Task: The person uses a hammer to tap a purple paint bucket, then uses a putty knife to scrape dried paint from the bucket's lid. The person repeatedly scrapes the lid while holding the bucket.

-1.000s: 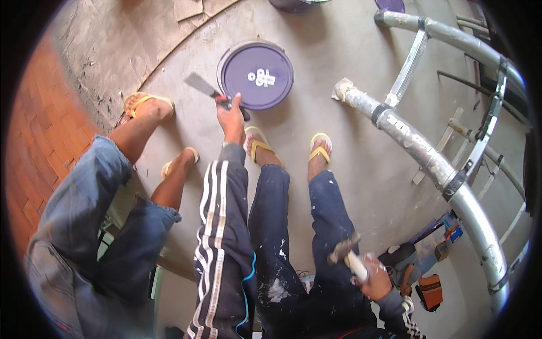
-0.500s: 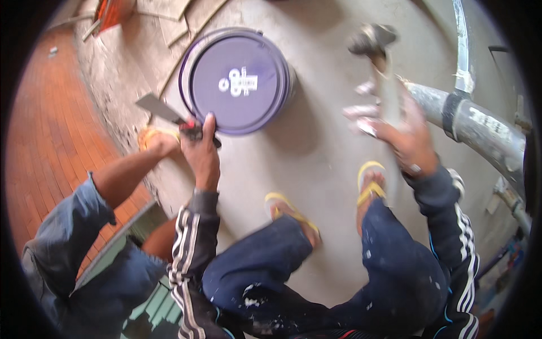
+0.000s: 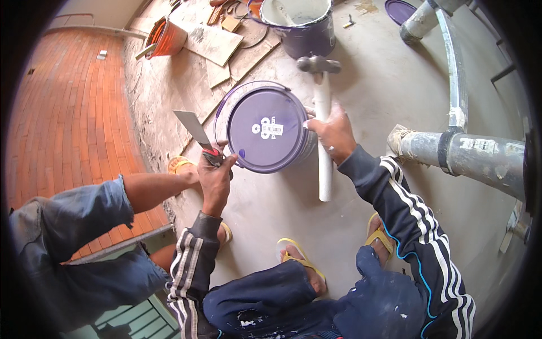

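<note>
My left hand (image 3: 215,183) is closed around the dark and red handle of a putty knife (image 3: 192,127), whose wide metal blade points up and to the left. A purple lidded bucket (image 3: 265,151) stands on the floor between my hands; the left fingers lie at its near left rim. In my closed right hand (image 3: 337,135) is a hammer (image 3: 324,178) with a long white handle, held upright in the picture beside the bucket's right side. Its dark head is at the far end, and some right fingers are hidden behind the handle.
An open purple bucket (image 3: 302,37) with whitish contents stands farther back. An orange bucket (image 3: 167,38) and loose boards (image 3: 217,45) lie far left. Grey pipes (image 3: 485,153) run along the right. A co-worker's bent leg (image 3: 149,193) is close on my left.
The view has shifted, so more of the far floor shows. My right hand has brought the hammer left, next to the lidded bucket. The left hand still holds the putty knife.
</note>
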`<action>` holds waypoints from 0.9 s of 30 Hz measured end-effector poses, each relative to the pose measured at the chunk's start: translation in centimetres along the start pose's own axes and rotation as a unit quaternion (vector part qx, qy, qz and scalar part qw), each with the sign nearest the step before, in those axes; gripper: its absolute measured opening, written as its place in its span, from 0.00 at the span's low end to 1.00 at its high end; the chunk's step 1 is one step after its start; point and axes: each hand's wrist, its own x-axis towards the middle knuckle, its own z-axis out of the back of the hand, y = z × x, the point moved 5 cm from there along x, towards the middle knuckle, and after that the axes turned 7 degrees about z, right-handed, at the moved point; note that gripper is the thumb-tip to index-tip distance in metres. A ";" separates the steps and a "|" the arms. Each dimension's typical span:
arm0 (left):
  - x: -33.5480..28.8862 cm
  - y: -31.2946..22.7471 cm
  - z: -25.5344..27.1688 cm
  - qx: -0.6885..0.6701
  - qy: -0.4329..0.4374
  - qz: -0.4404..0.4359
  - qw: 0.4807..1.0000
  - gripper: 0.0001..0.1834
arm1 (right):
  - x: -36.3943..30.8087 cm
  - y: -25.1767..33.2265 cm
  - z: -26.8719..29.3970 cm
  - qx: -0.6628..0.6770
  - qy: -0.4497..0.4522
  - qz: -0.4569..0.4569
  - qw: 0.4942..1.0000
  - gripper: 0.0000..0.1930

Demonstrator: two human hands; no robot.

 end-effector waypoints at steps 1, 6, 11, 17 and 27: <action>-0.6 -0.9 -0.1 -0.013 -0.008 -0.015 1.000 0.12 | -1.2 1.0 -0.1 0.077 -0.010 -0.009 0.997 0.27; -3.4 -1.4 -1.6 0.102 0.083 -0.081 0.988 0.13 | -4.2 0.3 0.8 0.197 -0.027 0.002 0.980 0.31; -6.5 -3.1 -3.8 0.367 0.136 -0.159 0.906 0.22 | -1.5 -0.4 1.6 0.205 -0.004 -0.036 0.978 0.31; -7.3 -3.4 -5.5 0.467 0.160 -0.269 0.827 0.23 | 8.1 1.1 -0.5 0.062 0.068 -0.011 0.996 0.31; -7.3 -3.1 -2.9 0.540 0.200 -0.226 0.786 0.17 | 4.9 0.2 -1.3 -0.163 0.152 -0.011 0.975 0.29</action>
